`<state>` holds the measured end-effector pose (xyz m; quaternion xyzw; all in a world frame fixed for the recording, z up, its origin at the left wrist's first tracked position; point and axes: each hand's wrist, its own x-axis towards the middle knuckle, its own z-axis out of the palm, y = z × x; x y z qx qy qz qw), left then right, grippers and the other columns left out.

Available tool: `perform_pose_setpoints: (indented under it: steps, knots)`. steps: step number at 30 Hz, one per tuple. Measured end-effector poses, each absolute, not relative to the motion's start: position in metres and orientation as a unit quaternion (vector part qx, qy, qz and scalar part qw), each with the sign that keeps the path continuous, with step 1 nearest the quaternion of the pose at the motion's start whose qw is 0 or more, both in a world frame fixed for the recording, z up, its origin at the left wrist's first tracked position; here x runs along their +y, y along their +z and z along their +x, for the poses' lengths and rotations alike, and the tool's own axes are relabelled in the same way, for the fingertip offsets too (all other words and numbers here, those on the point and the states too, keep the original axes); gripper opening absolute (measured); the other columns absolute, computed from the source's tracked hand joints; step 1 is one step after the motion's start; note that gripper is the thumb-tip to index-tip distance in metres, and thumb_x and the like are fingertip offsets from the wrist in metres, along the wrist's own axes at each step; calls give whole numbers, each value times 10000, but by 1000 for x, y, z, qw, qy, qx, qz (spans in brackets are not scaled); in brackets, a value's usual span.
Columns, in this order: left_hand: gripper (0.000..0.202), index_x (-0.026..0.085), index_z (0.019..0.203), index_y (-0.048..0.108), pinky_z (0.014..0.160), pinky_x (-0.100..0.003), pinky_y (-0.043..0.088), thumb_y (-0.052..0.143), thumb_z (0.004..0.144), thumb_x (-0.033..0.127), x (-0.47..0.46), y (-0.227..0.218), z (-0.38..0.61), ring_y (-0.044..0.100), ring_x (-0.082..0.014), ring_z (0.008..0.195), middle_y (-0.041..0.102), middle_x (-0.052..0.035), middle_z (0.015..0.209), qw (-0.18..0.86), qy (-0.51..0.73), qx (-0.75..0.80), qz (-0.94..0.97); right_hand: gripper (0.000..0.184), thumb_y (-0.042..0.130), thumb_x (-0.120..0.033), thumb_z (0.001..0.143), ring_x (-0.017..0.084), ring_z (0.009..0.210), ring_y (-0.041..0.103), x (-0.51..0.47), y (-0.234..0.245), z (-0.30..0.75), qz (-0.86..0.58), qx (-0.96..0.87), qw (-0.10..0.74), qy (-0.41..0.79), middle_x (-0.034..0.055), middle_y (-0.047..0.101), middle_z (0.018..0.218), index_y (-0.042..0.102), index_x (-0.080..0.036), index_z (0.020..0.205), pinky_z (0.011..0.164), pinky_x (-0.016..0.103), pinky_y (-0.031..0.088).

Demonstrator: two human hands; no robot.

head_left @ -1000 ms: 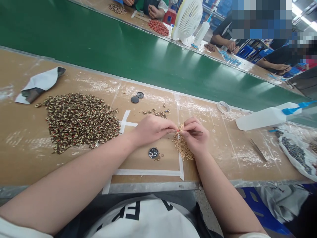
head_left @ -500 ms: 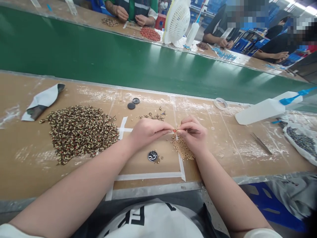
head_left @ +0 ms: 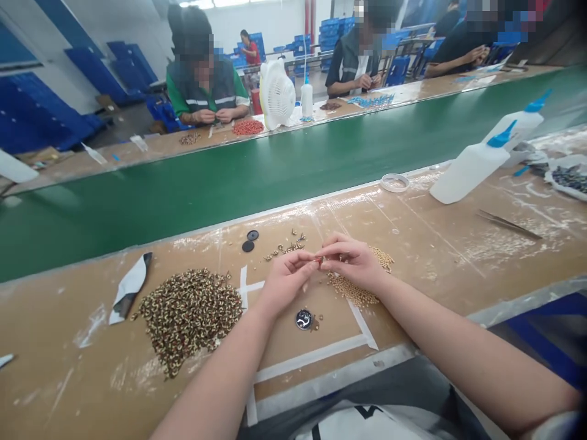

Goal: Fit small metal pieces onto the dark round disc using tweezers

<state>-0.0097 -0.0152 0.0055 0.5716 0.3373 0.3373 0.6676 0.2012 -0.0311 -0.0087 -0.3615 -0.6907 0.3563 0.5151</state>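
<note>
My left hand [head_left: 290,280] and my right hand [head_left: 352,264] meet fingertip to fingertip above the bench. Both pinch a tiny red piece [head_left: 318,261], too small to make out fully. Under and beside my right hand lies a heap of small tan beads [head_left: 355,291], partly covered by it. A round black dish [head_left: 303,319] with shiny dark liquid sits below my hands. To the left spreads a large pile of small brown-and-cream parts [head_left: 192,318]. Several similar loose parts [head_left: 287,248] lie just beyond my left hand.
Two black discs [head_left: 248,245] lie behind the hands. On the right are a tape ring [head_left: 395,183], white squeeze bottles [head_left: 472,168], tweezers [head_left: 509,224] and a bag of dark pieces [head_left: 571,177]. A green belt [head_left: 229,183] runs between benches. Co-workers sit opposite, near a white fan [head_left: 278,95].
The head view has tilted and lifted, showing more of the room. My hands stay together on the red piece; the right hand's fingers have shifted over the top of it.
</note>
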Motion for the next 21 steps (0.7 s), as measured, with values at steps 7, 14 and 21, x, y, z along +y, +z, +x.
perform_pose_setpoints:
  steps: [7, 14, 21]
  knots:
    - [330, 178, 1023, 630, 404, -155, 215, 779, 885, 437, -15, 1, -11, 347, -36, 455, 466, 76, 604, 741, 306, 320, 505, 120, 772, -273, 915, 103, 700, 530, -30, -7, 200, -352, -693, 508, 371, 14, 640, 953, 807, -287, 1029, 605, 276, 418]
    - [359, 189, 1087, 635, 426, -164, 273, 790, 871, 431, -16, 2, -9, 384, -26, 478, 597, 33, 759, 697, 314, 348, 543, 63, 753, -283, 919, 116, 702, 531, -31, -6, 195, -383, -661, 520, 381, 11, 632, 894, 804, -255, 943, 635, 292, 412]
    - [305, 179, 1047, 739, 670, -238, 478, 693, 946, 462, -19, 3, -7, 637, -142, 776, 720, -54, 885, 544, 338, 396, 658, 96, 757, -326, 912, 127, 707, 522, -28, -8, 191, -411, -658, 512, 369, 6, 605, 858, 802, -247, 939, 649, 299, 400]
